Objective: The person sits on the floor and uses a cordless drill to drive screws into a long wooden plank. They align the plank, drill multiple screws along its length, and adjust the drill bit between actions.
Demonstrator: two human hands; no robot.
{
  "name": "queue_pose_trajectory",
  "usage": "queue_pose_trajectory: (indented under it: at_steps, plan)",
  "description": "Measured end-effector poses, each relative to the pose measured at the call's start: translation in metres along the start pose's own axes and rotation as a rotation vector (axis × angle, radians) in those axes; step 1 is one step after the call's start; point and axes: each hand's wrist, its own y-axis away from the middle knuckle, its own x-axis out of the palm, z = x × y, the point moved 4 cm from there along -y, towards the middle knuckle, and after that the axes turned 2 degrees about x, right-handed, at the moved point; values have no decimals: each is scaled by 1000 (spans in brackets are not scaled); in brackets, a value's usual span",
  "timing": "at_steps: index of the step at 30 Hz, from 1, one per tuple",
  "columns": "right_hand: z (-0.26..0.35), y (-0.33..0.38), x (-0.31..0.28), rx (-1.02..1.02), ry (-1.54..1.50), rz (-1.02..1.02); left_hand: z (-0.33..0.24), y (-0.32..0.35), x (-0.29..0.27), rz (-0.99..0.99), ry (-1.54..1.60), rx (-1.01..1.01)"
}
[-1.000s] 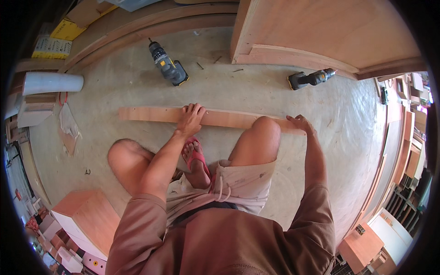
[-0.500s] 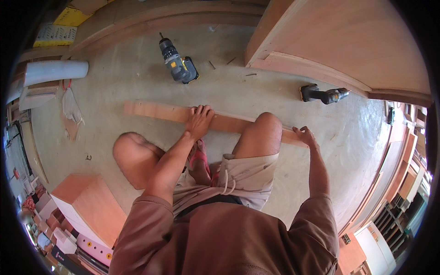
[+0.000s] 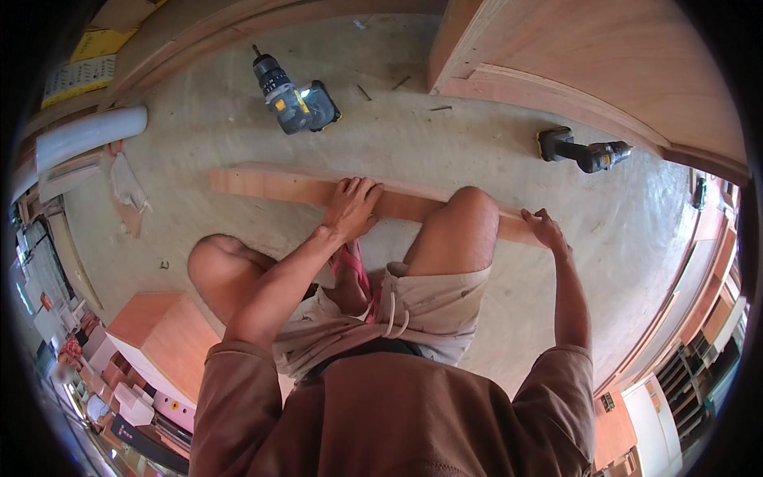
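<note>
A long, narrow wooden board (image 3: 274,184) lies crosswise in front of me, with one broad side and its far edge showing. My left hand (image 3: 352,208) is closed over it near the middle, fingers curled across the far edge. At the right end, my right hand (image 3: 546,229) grips the board between thumb and fingers. My bent right knee (image 3: 474,213) covers part of the board between the two hands.
A cordless drill (image 3: 296,105) lies on the floor beyond the board, another power drill (image 3: 586,151) to the right. Between them are several screws (image 3: 363,93). A large wooden cabinet (image 3: 604,71) stands far right, a wooden box (image 3: 171,342) near left, a plastic roll (image 3: 91,137) far left.
The board has tilted in my hands, so more of its far edge shows. My right hand has shifted slightly right along with the board's end. The whole view has moved a little.
</note>
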Motion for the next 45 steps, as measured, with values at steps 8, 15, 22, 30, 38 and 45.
queue_pose_trajectory:
  at_steps: [8, 15, 22, 30, 38, 45]
  plan:
    - [59, -25, -39, -430, 228, -336, 28, 16, -21, 25, -88, -29]
    - [281, -23, -55, -856, 47, -496, 63, 41, -53, 190, -243, -289]
    - [335, -70, -11, -878, 225, -667, 153, 24, -94, -146, 77, -746]
    - [331, -13, -4, -841, -294, -403, 149, -61, -71, -884, 694, -589]
    - [448, 114, 141, -1102, -188, -215, 163, -47, -133, -1090, 1161, -528]
    - [533, 176, 183, -1085, -215, -83, 105, 46, -236, -1007, 896, -492]
